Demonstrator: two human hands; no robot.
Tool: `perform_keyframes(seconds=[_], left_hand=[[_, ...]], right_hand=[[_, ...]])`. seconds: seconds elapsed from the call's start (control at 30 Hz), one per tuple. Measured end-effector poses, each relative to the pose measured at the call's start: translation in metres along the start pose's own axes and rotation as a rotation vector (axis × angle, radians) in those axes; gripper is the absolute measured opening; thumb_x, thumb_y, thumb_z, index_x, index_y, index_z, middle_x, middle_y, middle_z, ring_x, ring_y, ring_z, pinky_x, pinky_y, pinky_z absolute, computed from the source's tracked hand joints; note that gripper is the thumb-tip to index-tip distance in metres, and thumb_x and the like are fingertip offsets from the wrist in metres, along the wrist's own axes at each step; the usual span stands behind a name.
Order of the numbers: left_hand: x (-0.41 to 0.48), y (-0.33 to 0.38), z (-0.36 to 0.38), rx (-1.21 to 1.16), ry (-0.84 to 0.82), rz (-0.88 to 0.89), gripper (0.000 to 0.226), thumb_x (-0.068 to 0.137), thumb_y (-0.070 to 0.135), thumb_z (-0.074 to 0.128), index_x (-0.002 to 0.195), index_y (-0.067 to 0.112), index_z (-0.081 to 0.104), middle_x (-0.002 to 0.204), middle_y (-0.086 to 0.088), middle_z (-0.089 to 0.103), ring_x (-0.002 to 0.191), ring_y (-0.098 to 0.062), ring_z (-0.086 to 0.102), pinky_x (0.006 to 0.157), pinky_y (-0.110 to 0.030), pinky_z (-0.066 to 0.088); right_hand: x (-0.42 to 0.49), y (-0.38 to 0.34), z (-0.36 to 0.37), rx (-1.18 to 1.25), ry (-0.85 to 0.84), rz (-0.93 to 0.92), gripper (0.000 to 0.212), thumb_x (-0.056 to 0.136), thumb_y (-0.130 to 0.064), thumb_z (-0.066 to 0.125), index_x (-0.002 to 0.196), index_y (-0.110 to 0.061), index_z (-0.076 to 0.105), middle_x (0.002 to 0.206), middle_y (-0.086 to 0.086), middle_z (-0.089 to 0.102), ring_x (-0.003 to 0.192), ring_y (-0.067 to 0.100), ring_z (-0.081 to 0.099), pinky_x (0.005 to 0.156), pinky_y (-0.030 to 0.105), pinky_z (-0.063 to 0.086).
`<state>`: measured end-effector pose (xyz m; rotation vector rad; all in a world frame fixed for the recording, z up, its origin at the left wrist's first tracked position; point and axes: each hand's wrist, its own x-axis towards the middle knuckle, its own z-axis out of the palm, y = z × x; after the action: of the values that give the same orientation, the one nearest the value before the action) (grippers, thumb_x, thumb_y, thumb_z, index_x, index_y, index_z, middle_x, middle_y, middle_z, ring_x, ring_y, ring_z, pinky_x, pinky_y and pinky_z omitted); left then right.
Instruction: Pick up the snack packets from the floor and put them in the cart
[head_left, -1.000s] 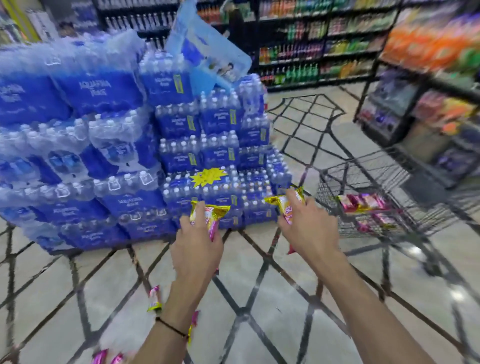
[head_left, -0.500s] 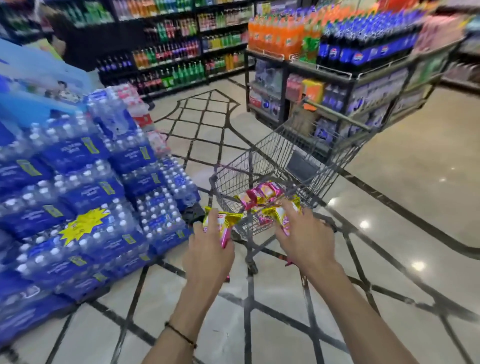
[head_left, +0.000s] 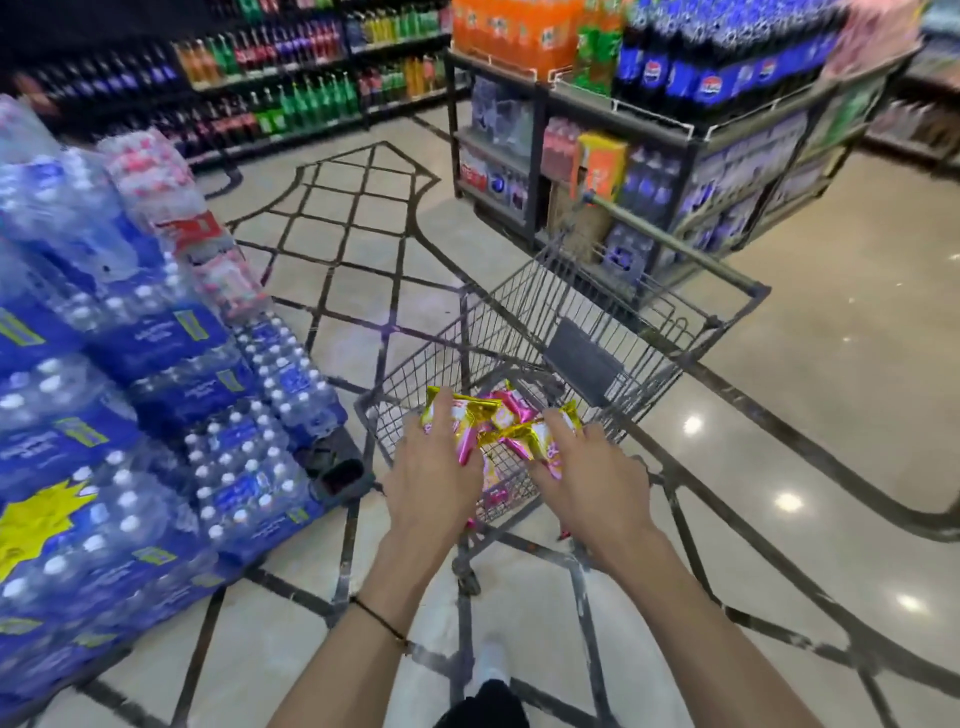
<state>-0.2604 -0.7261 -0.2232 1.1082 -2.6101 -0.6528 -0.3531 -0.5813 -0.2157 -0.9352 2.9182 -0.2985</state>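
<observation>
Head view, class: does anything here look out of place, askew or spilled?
The shrink-wrapped water packs on the left are stacked unevenly, and the red-labelled packs on top tilt downhill. In the cart, snack packets lie in a loose jumble, not spilled.

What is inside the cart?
Pink-and-gold snack packets lie in the cart; the left hand and right hand hold more over it. The hands cover part of the pile.
</observation>
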Motion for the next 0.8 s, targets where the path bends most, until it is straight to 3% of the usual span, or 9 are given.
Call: perform_keyframes(seconds=[0.1,0.2,0.33,0.47,0.6,0.7,0.8], left_hand=[[0.050,0.004,0.009,-0.017,-0.014,-0.037,0.072,0.091,0.045,0.061,0.149,0.038,0.019,0.138,-0.012,0.045,0.111,-0.035,0.059,0.078,-0.050,0.055],[0.090,0.009,0.016,-0.027,-0.007,-0.136,0.077,0.091,0.042,0.061,0.152,0.038,0.014,0.140,-0.014,0.040,0.116,-0.036,0.055,0.080,-0.048,0.052],[0.134,0.007,0.039,-0.029,0.002,-0.217,0.076,0.091,0.039,0.059,0.152,0.039,0.012,0.138,-0.012,0.037,0.116,-0.035,0.053,0.077,-0.045,0.049],[0.167,-0.001,0.080,-0.036,-0.031,-0.328,0.076,0.091,0.044,0.060,0.152,0.036,0.016,0.138,-0.013,0.038,0.114,-0.036,0.056,0.080,-0.046,0.053],[0.189,-0.001,0.120,-0.063,-0.078,-0.537,0.075,0.089,0.045,0.063,0.150,0.036,0.021,0.137,-0.014,0.040,0.113,-0.038,0.057,0.079,-0.042,0.049],[0.203,-0.009,0.147,-0.069,-0.102,-0.687,0.072,0.090,0.047,0.062,0.150,0.036,0.023,0.137,-0.013,0.038,0.115,-0.038,0.055,0.084,-0.046,0.049],[0.211,-0.023,0.176,-0.044,-0.146,-0.791,0.076,0.091,0.043,0.062,0.153,0.033,0.019,0.147,-0.017,0.034,0.121,-0.039,0.053,0.086,-0.044,0.047]], right_hand=[[0.049,-0.003,0.007,0.004,-0.028,-0.026,0.051,0.096,-0.046,0.050,0.141,-0.036,0.027,0.115,0.008,0.055,0.099,0.034,0.063,0.063,0.039,0.042],[0.091,-0.002,0.019,0.013,-0.072,-0.049,0.055,0.096,-0.048,0.049,0.144,-0.037,0.025,0.118,0.010,0.056,0.098,0.035,0.064,0.066,0.040,0.049],[0.150,0.006,0.039,0.007,-0.144,-0.092,0.063,0.096,-0.050,0.047,0.151,-0.038,0.019,0.118,0.010,0.055,0.096,0.032,0.064,0.066,0.038,0.047],[0.211,0.015,0.067,-0.005,-0.205,-0.185,0.060,0.095,-0.051,0.049,0.147,-0.036,0.025,0.119,0.012,0.056,0.091,0.032,0.065,0.063,0.037,0.045],[0.259,0.028,0.100,-0.014,-0.333,-0.291,0.067,0.096,-0.055,0.046,0.154,-0.036,0.018,0.129,0.014,0.054,0.098,0.033,0.065,0.067,0.039,0.051],[0.288,0.039,0.132,-0.064,-0.404,-0.384,0.071,0.095,-0.056,0.046,0.155,-0.035,0.016,0.132,0.017,0.054,0.107,0.034,0.062,0.084,0.044,0.052],[0.310,0.049,0.167,-0.071,-0.529,-0.416,0.071,0.094,-0.057,0.047,0.155,-0.035,0.018,0.142,0.017,0.047,0.111,0.035,0.061,0.077,0.043,0.053]])
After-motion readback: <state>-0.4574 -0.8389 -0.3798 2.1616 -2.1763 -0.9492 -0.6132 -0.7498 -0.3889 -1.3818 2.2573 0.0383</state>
